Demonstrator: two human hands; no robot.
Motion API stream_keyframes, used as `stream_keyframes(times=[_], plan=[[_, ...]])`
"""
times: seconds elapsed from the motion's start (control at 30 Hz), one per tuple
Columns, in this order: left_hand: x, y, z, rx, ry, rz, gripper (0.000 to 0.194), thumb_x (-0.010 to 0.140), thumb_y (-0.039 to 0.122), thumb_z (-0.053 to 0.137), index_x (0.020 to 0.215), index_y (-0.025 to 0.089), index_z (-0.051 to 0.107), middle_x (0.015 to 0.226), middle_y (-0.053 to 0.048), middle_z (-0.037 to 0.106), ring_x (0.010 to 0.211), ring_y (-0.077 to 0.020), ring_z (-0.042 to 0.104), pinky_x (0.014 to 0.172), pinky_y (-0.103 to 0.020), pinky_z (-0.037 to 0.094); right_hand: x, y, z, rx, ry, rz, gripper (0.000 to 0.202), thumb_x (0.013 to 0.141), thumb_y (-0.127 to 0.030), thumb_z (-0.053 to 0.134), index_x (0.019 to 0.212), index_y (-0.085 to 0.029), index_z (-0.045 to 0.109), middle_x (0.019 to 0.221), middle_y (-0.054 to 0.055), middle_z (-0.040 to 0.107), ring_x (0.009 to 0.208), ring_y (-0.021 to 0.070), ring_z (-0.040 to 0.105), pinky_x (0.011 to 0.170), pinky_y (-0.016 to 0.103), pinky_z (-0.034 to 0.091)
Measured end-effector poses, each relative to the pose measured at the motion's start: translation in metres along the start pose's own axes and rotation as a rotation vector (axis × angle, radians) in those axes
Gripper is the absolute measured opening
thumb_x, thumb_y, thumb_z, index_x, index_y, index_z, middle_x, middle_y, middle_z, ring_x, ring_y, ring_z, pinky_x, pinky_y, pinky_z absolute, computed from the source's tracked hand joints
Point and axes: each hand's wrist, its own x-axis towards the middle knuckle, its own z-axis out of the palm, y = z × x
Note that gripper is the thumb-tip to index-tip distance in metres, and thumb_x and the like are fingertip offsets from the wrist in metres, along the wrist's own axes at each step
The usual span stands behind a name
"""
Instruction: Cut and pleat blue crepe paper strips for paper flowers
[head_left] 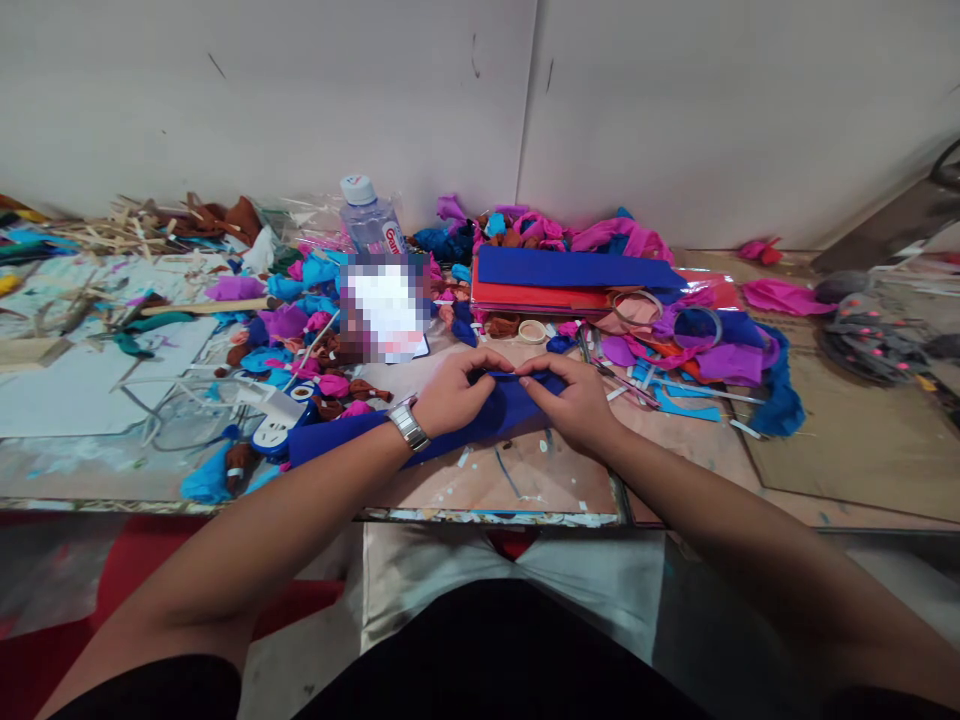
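A long dark blue strip (337, 440) of thin material lies slanting across the table's front part. Its right end is pinched along the upper edge by both hands. My left hand (457, 392), with a metal watch at the wrist, has thumb and forefinger closed on that edge. Close beside it, fingertips nearly touching, my right hand (574, 402) pinches the same edge. Behind the hands a phone (390, 310) with a lit, blurred screen leans among crumpled coloured pieces. A stack of blue and red sheets (570, 270) lies further back.
A clear bottle (371, 220) with a white cap stands behind the phone. A white and blue power socket (277, 425) with cables is left of the strip. Tape rings (697, 328), scissors (630, 385) and coloured scraps lie to the right. Cardboard (855, 440) covers the far right.
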Motion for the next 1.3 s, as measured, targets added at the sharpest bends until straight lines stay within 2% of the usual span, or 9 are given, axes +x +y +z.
stream_keyframes(times=[0.13,0.27,0.37,0.43,0.5,0.8,1.0,1.3], plan=[[0.000,-0.003,-0.001,0.014,0.015,-0.012,0.040,0.079,0.006,0.047,0.102,0.018,0.077,0.103,-0.003,0.079,0.094,-0.0188,0.072,0.093,-0.035,0.057,0.000,0.000,-0.001,-0.007,-0.013,-0.030,0.011,0.090,-0.023,0.069,0.097,-0.023,0.077,0.097,0.004,0.080,0.090,0.0219,0.073,0.087,0.037,0.055],[0.000,-0.003,-0.002,-0.020,-0.002,-0.014,0.039,0.083,0.008,0.045,0.104,0.018,0.076,0.104,-0.004,0.078,0.096,-0.0187,0.070,0.091,-0.034,0.055,0.000,0.001,-0.001,-0.011,-0.018,-0.041,0.010,0.091,-0.023,0.069,0.097,-0.023,0.077,0.097,0.003,0.079,0.090,0.0215,0.073,0.087,0.037,0.055],[-0.001,0.001,-0.002,0.003,-0.041,-0.012,0.028,0.094,0.023,0.050,0.104,0.019,0.076,0.102,-0.004,0.078,0.095,-0.0197,0.069,0.089,-0.034,0.053,-0.001,0.001,0.000,-0.012,-0.018,-0.071,0.010,0.091,-0.023,0.070,0.099,-0.024,0.077,0.096,0.003,0.079,0.089,0.0207,0.073,0.086,0.036,0.055],[-0.001,0.004,-0.002,0.029,-0.066,-0.020,0.027,0.098,0.035,0.054,0.101,0.019,0.075,0.097,-0.003,0.077,0.090,-0.0194,0.068,0.086,-0.034,0.051,-0.001,0.001,0.000,-0.012,-0.009,-0.094,0.011,0.092,-0.022,0.069,0.099,-0.024,0.077,0.096,0.003,0.079,0.089,0.0205,0.073,0.086,0.036,0.055],[-0.001,0.007,-0.001,0.044,-0.082,-0.030,0.028,0.098,0.040,0.056,0.097,0.019,0.075,0.091,-0.003,0.076,0.085,-0.0187,0.066,0.081,-0.033,0.050,-0.001,0.001,0.000,-0.019,-0.003,-0.115,0.011,0.092,-0.021,0.069,0.099,-0.024,0.077,0.095,0.003,0.079,0.089,0.0203,0.073,0.085,0.036,0.056],[-0.001,0.008,0.002,0.001,-0.076,-0.073,0.026,0.095,0.040,0.059,0.088,0.017,0.069,0.081,-0.001,0.070,0.077,-0.0158,0.062,0.075,-0.030,0.048,-0.002,0.003,-0.001,-0.116,-0.024,-0.191,0.015,0.091,-0.018,0.069,0.104,-0.024,0.075,0.098,0.003,0.079,0.090,0.0199,0.075,0.086,0.035,0.057],[-0.001,0.009,0.001,-0.043,-0.095,-0.081,0.030,0.097,0.042,0.057,0.088,0.016,0.070,0.084,-0.002,0.069,0.079,-0.0155,0.060,0.077,-0.029,0.046,-0.002,0.003,-0.001,-0.148,-0.019,-0.269,0.014,0.092,-0.018,0.068,0.102,-0.024,0.074,0.097,0.003,0.079,0.089,0.0201,0.075,0.084,0.035,0.059],[-0.001,0.008,0.003,-0.067,-0.099,-0.099,0.033,0.095,0.046,0.060,0.087,0.015,0.070,0.082,-0.003,0.069,0.076,-0.0151,0.059,0.075,-0.029,0.046,0.000,0.001,-0.004,-0.165,-0.030,-0.310,0.015,0.092,-0.015,0.067,0.102,-0.024,0.073,0.097,0.003,0.079,0.090,0.0197,0.075,0.085,0.034,0.058]])
